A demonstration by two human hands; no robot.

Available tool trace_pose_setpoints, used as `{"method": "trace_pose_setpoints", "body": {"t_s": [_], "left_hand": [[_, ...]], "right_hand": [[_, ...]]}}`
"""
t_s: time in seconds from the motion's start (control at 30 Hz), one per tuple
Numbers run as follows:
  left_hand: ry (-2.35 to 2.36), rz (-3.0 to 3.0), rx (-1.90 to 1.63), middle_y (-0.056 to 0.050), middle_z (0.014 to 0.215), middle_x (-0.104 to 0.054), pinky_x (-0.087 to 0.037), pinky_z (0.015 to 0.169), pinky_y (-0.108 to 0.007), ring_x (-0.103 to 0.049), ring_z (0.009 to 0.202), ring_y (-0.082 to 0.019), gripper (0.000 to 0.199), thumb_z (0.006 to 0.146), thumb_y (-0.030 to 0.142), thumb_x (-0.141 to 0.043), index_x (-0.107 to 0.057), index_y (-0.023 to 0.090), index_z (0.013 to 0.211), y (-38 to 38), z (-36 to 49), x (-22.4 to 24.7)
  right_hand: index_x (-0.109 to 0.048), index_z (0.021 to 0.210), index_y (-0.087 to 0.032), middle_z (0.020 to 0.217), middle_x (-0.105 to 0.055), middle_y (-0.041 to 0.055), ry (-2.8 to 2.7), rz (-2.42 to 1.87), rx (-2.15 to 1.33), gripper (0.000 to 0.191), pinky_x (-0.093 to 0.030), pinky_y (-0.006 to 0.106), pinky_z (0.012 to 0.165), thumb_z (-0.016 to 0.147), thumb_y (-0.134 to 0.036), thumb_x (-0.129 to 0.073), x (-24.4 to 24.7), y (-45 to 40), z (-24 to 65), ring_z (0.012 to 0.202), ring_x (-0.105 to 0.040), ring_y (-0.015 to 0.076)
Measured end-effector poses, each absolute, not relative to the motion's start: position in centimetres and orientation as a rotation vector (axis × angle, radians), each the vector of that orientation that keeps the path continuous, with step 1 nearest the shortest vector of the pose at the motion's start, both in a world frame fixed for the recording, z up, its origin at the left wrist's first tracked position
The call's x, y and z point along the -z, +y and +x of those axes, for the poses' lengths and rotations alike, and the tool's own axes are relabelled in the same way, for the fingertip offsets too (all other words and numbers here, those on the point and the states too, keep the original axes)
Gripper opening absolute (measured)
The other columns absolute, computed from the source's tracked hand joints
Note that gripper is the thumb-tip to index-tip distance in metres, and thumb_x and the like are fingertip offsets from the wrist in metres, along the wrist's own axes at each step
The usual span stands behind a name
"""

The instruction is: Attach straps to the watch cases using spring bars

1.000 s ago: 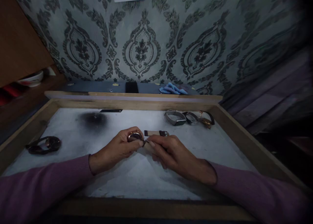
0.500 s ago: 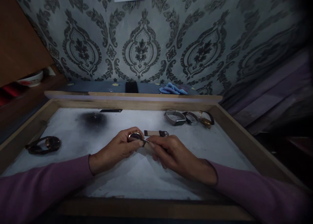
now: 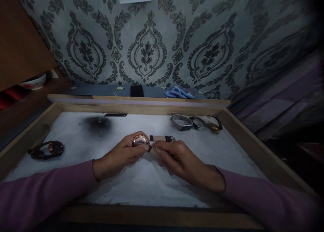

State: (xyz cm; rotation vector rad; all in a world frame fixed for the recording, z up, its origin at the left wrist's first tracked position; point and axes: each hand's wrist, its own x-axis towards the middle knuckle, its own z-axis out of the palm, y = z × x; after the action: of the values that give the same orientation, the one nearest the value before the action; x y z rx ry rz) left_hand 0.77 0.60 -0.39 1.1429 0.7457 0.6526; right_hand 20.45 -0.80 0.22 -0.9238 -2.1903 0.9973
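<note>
My left hand (image 3: 126, 149) is closed around a round, rose-gold watch case (image 3: 140, 140), which faces up toward me. A thin metal-tipped tool (image 3: 151, 145) is pinched in my right hand (image 3: 177, 157), its tip against the right edge of the case near my left thumb. The exact kind of tool cannot be made out, since my fingers cover most of it. Just beyond my right fingers lies a loose watch strap (image 3: 159, 138), dark with a tan underside and a buckle at its right end.
The wood-rimmed tray (image 3: 141, 108) has a white bottom. At its left rests a dark watch (image 3: 54, 148); at the back right are a grey wristband (image 3: 181, 122), a dark wristband (image 3: 197, 122) and a gold watch (image 3: 213, 125). A thin black strip (image 3: 115, 114) and a blue cloth (image 3: 178, 92) lie farther back.
The watch face has tilted slightly and now catches bright light where it looked dark before. Both hands keep their places, with the tool tip still at the case edge.
</note>
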Motion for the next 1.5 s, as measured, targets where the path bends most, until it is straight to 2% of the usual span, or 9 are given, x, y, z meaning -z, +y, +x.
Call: {"method": "trace_pose_setpoints", "body": {"t_s": [0.23,0.63,0.93,1.5], "left_hand": [[0.762,1.103,-0.635,0.012,0.047,-0.029,-0.012,0.040,-0.021,-0.016,0.042,-0.005,0.017,0.082,0.030,-0.061,-0.049,0.018,0.081,0.64,0.87,-0.07],[0.802,1.084,-0.647,0.011,0.048,-0.029,-0.013,0.041,-0.021,-0.017,0.043,-0.005,0.018,0.078,0.029,-0.063,-0.049,0.018,0.078,0.56,0.99,-0.29],[0.815,1.054,-0.673,0.011,0.048,-0.029,-0.013,0.042,-0.022,-0.018,0.043,-0.005,0.013,0.078,0.024,-0.059,-0.049,0.018,0.075,0.66,1.05,-0.14],[0.814,1.071,-0.655,0.011,0.047,-0.030,-0.013,0.042,-0.022,-0.019,0.042,-0.005,0.014,0.077,0.026,-0.060,-0.049,0.018,0.075,0.72,0.97,-0.21]], "right_hand": [[-0.058,0.076,-0.014,0.056,-0.056,-0.0022,-2.203,-0.918,-0.951,0.026,-0.038,0.015,0.041,0.091,-0.010,-0.037,-0.19,-0.87,20.51,0.039,-0.047,0.0049],[-0.060,0.085,-0.013,0.056,-0.057,-0.0016,-2.202,-0.889,-0.942,0.025,-0.041,0.017,0.041,0.093,-0.013,-0.037,0.02,-0.90,20.46,0.040,-0.049,0.0065],[-0.054,0.084,-0.014,0.062,-0.057,-0.0015,-2.071,-0.966,-1.091,0.028,-0.041,0.016,0.040,0.099,-0.028,-0.035,0.14,-1.15,20.36,0.038,-0.050,0.0049],[-0.054,0.077,-0.015,0.055,-0.053,-0.0042,-2.069,-0.933,-1.100,0.027,-0.040,0.015,0.039,0.097,-0.025,-0.037,0.13,-0.94,20.34,0.037,-0.048,0.0040]]}}
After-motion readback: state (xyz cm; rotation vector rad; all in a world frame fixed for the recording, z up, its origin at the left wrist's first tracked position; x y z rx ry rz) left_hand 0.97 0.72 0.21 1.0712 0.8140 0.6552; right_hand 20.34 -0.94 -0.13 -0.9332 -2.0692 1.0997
